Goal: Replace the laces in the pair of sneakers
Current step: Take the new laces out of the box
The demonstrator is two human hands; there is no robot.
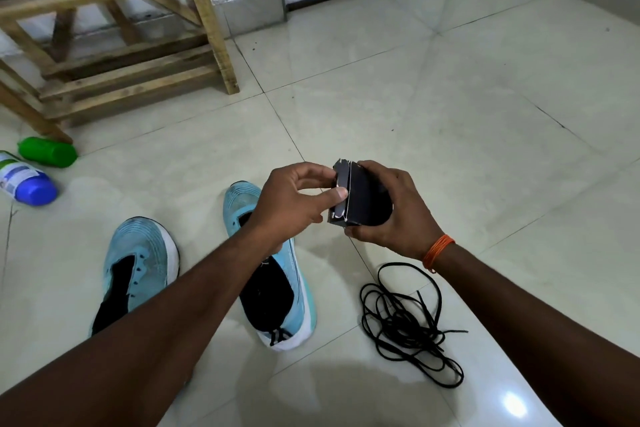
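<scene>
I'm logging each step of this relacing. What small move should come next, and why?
Probably the left hand should pull the end flap open: it pinches the flap of the small dark box, which the right hand grips. The light-blue sneakers show no laces, and the black laces lie heaped on the floor, so new ones likely sit inside.

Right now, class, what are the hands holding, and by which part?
A small dark box: the right hand cups its body, and the left hand pinches one end.
</scene>
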